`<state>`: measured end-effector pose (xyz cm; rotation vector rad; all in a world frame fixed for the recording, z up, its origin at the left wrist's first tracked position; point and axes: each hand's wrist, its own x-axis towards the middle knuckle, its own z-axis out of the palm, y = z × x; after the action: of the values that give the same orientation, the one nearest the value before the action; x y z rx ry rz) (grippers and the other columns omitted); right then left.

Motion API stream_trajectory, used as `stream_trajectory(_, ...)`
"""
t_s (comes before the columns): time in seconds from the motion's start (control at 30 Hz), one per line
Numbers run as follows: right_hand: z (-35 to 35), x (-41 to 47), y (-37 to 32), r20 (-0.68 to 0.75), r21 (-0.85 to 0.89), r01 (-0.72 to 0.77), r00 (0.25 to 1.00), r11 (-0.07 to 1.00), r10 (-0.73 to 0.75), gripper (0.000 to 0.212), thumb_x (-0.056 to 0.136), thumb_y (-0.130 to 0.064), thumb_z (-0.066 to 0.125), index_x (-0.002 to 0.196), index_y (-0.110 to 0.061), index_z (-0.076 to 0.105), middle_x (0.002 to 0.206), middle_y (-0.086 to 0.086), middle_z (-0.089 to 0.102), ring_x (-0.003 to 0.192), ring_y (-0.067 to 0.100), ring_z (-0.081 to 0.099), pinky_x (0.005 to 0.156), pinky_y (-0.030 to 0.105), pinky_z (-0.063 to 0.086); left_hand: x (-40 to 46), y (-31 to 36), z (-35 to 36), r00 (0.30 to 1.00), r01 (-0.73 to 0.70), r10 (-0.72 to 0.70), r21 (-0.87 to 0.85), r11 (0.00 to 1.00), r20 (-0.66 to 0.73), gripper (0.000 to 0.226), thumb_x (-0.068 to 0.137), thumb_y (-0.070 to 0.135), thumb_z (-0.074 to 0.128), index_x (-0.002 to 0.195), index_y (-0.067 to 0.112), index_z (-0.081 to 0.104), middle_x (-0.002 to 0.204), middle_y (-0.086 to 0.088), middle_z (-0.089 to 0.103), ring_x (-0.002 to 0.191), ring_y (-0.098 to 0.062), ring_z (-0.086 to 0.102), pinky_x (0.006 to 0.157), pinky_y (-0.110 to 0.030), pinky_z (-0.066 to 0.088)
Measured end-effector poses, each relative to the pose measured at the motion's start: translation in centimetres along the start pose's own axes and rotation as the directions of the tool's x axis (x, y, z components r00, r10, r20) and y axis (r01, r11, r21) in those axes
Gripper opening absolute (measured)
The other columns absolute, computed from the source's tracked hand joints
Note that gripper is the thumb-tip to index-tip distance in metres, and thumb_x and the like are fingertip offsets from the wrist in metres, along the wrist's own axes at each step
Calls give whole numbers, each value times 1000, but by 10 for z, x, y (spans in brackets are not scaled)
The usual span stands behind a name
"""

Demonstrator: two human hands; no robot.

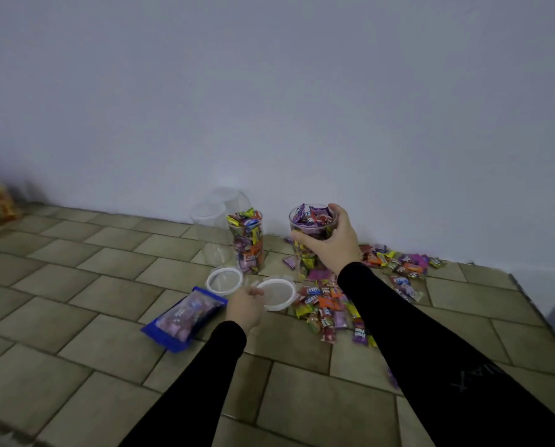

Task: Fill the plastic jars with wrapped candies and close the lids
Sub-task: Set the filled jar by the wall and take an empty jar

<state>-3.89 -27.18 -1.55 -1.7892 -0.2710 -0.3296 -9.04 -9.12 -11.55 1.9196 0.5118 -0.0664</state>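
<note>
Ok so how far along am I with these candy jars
Done: two jars are filled to the brim, the left jar and the right jar. In hand: your right hand grips the right jar near its rim, and your left hand holds a lid. Left: neither filled jar is capped, a second lid lies on the floor, at least two empty jars wait by the wall, and loose candies remain.

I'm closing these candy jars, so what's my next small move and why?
Probably lift the lid your left hand pinches onto the jar your right hand grips: it looks full and still open.
</note>
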Motion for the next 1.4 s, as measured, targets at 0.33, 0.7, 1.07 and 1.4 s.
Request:
stream_trajectory(0.33, 62, 65, 24, -27, 12, -57, 998, 998, 57, 97, 60, -35, 90, 139, -17, 37, 127, -5, 52, 114, 10, 52, 91, 18, 41, 47, 24, -7, 995, -68, 83, 256, 964, -50, 29, 101, 22, 42, 117, 9, 62, 119, -16, 65, 111, -32, 58, 94, -35, 46)
stream_trajectory(0.7, 107, 125, 51, -17, 78, -100, 995, 992, 102, 100, 58, -32, 91, 141, -17, 37, 134, -2, 51, 119, 12, 51, 97, 21, 44, 91, 19, -2, 954, -241, 301, 618, 748, 8, 29, 101, 21, 39, 120, 11, 57, 115, -14, 66, 107, -31, 61, 84, -35, 46)
stream_trajectory(1.07, 153, 144, 80, 38, 57, -156, 987, 986, 154, 96, 62, -27, 90, 142, -13, 37, 134, 2, 53, 120, 14, 52, 95, 18, 41, 100, 25, -14, 887, -364, 414, 859, 361, 203, 28, 97, 28, 39, 120, 21, 52, 111, -11, 66, 97, -34, 64, 66, -32, 38)
stream_trajectory(1.4, 157, 147, 73, 201, 96, -272, 948, 958, 249, 108, 74, -16, 81, 152, -11, 7, 151, 7, 36, 134, 20, 41, 98, 19, 32, 104, 18, -17, 872, -393, 432, 855, 337, 230, 35, 102, 31, 31, 134, 22, 43, 112, -12, 66, 97, -35, 64, 66, -33, 37)
